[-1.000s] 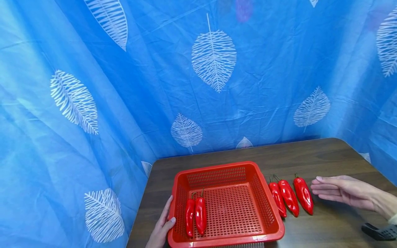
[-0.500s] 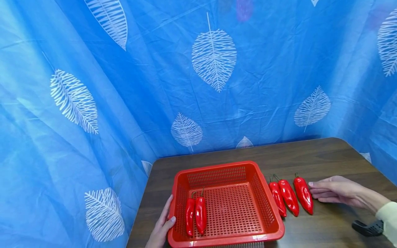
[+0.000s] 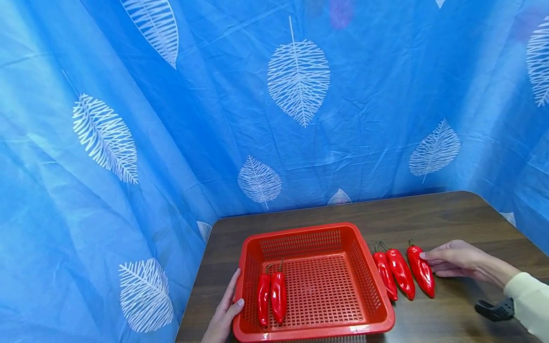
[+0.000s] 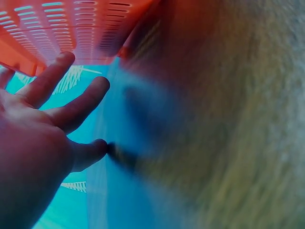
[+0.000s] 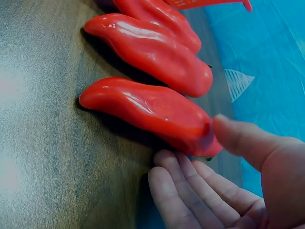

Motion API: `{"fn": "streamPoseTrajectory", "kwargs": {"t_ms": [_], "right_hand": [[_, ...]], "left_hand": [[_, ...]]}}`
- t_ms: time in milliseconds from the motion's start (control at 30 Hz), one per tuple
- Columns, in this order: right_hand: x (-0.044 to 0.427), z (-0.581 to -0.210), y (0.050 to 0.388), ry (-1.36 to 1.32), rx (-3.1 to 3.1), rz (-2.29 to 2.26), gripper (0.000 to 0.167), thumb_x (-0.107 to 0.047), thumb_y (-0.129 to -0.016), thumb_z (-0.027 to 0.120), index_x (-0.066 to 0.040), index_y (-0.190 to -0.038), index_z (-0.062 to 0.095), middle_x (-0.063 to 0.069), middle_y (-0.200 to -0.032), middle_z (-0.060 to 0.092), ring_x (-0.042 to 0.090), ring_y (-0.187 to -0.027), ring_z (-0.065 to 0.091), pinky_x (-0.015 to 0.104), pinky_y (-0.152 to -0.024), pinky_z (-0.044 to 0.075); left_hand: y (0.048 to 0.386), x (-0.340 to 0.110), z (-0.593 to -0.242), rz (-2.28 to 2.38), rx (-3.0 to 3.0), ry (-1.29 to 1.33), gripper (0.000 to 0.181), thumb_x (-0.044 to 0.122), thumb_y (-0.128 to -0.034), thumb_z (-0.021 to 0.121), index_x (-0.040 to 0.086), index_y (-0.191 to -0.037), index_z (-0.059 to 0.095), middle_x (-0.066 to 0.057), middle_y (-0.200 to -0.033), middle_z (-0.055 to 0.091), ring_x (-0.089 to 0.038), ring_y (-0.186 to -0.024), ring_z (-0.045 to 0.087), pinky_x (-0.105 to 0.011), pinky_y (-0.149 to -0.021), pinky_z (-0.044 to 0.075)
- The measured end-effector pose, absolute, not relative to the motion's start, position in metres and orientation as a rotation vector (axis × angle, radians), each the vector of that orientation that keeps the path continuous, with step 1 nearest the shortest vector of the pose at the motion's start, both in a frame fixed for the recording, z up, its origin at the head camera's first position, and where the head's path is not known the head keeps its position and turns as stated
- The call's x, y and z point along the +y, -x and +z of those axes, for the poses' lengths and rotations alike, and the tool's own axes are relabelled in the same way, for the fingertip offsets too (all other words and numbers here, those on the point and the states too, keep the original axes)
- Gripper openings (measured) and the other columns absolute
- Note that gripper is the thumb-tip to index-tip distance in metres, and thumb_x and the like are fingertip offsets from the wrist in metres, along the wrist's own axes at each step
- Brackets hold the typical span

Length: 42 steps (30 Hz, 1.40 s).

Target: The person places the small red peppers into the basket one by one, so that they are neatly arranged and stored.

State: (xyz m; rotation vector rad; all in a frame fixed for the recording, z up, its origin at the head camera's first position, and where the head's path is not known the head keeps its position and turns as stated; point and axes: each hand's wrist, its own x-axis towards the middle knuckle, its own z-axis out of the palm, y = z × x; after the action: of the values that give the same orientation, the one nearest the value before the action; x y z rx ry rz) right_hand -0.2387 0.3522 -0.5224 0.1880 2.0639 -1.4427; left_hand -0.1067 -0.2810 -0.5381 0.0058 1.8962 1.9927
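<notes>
My left hand point(image 3: 223, 310) rests against the left side of a red plastic basket point(image 3: 315, 329), thumb at the rim. Its fingers look spread and fairly straight in the left wrist view. Two red chili peppers point(image 3: 279, 297) lie side by side in the basket's left part. Right of the basket, three more red peppers lie on the table. At the outermost chili pepper point(image 3: 421, 272) is my right hand point(image 3: 456, 259). In the right wrist view its thumb touches that pepper's stem end, while the bent fingers lie close along the near side; a firm grip does not show.
A dark wood-grain table point(image 3: 454, 214) carries everything. The other two loose peppers point(image 3: 400, 274) lie between the basket and my right hand. A blue curtain point(image 3: 360, 119) with white leaf prints hangs behind the table and at its sides. A dark strap point(image 3: 493, 310) sits at my right wrist.
My right hand has moved left, from beside the outermost pepper until its thumb reaches that pepper. The peppers, basket and left hand stay as they were; the head view has shifted slightly.
</notes>
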Motion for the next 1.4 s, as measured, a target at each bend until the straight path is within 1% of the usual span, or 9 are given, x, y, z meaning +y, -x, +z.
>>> {"fn": "streamPoseTrajectory", "kwargs": {"t_ms": [133,267,633,867,1000,1133,1233,1400], "right_hand": [[0.349,-0.522,0.241,-0.213,2.081,-1.45,0.039,-0.02,-0.107,0.07,0.015,-0.125,0.071,0.013,-0.109,0.083,0.024,-0.1,0.081,0.041,-0.091,0.068],[0.348,-0.522,0.242,-0.215,2.089,-1.444,0.033,-0.018,-0.107,0.069,0.012,-0.121,0.074,0.013,-0.107,0.084,0.023,-0.098,0.081,0.041,-0.09,0.068],[0.351,-0.525,0.245,-0.226,2.068,-1.451,0.034,-0.016,-0.108,0.068,0.014,-0.123,0.071,0.01,-0.106,0.083,0.023,-0.099,0.08,0.041,-0.091,0.068],[0.354,-0.527,0.246,-0.194,2.026,-1.479,0.038,-0.013,-0.109,0.064,0.019,-0.129,0.066,0.01,-0.109,0.083,0.024,-0.102,0.08,0.042,-0.093,0.068],[0.355,-0.527,0.246,-0.185,2.004,-1.498,0.039,-0.013,-0.109,0.064,0.02,-0.13,0.065,0.009,-0.108,0.082,0.023,-0.101,0.08,0.041,-0.093,0.068],[0.357,-0.526,0.247,-0.196,1.988,-1.519,0.042,-0.014,-0.109,0.065,0.02,-0.133,0.063,0.008,-0.108,0.082,0.023,-0.101,0.08,0.041,-0.093,0.068],[0.36,-0.522,0.248,-0.212,1.967,-1.553,0.045,-0.015,-0.109,0.066,0.021,-0.135,0.061,0.008,-0.108,0.083,0.024,-0.1,0.081,0.041,-0.093,0.068],[0.368,-0.517,0.248,-0.153,1.887,-1.622,0.045,-0.014,-0.11,0.065,0.022,-0.137,0.06,0.006,-0.111,0.082,0.022,-0.101,0.081,0.041,-0.095,0.067]], "left_hand": [[0.108,-0.279,-0.538,1.986,1.898,0.018,0.081,0.039,-0.1173,0.046,0.03,-0.177,-0.008,-0.031,-0.181,0.005,-0.048,-0.155,0.046,-0.056,-0.111,0.058],[0.108,-0.278,-0.538,1.988,1.896,0.004,0.081,0.037,-0.1175,0.045,0.03,-0.177,-0.008,-0.031,-0.181,0.004,-0.049,-0.156,0.044,-0.056,-0.111,0.057],[0.109,-0.276,-0.538,2.012,1.899,-0.041,0.079,0.034,-0.1181,0.044,0.031,-0.177,-0.008,-0.032,-0.18,0.003,-0.048,-0.156,0.044,-0.055,-0.111,0.057],[0.108,-0.275,-0.537,2.026,1.894,-0.062,0.079,0.032,-0.1181,0.044,0.03,-0.177,-0.008,-0.032,-0.181,0.001,-0.05,-0.158,0.04,-0.055,-0.113,0.056],[0.108,-0.274,-0.538,2.034,1.897,-0.077,0.079,0.032,-0.1179,0.044,0.029,-0.177,-0.008,-0.033,-0.18,0.001,-0.047,-0.155,0.044,-0.054,-0.111,0.057],[0.108,-0.274,-0.539,2.046,1.9,-0.108,0.079,0.029,-0.1179,0.044,0.028,-0.177,-0.007,-0.035,-0.179,0.002,-0.04,-0.151,0.051,-0.052,-0.109,0.058],[0.108,-0.274,-0.54,2.054,1.901,-0.132,0.079,0.029,-0.118,0.044,0.026,-0.177,-0.007,-0.035,-0.179,0.001,-0.037,-0.151,0.051,-0.051,-0.11,0.058],[0.109,-0.272,-0.538,2.051,1.914,-0.129,0.079,0.029,-0.1179,0.045,0.024,-0.177,-0.008,-0.034,-0.18,0.0,-0.038,-0.153,0.049,-0.049,-0.112,0.057]]}}
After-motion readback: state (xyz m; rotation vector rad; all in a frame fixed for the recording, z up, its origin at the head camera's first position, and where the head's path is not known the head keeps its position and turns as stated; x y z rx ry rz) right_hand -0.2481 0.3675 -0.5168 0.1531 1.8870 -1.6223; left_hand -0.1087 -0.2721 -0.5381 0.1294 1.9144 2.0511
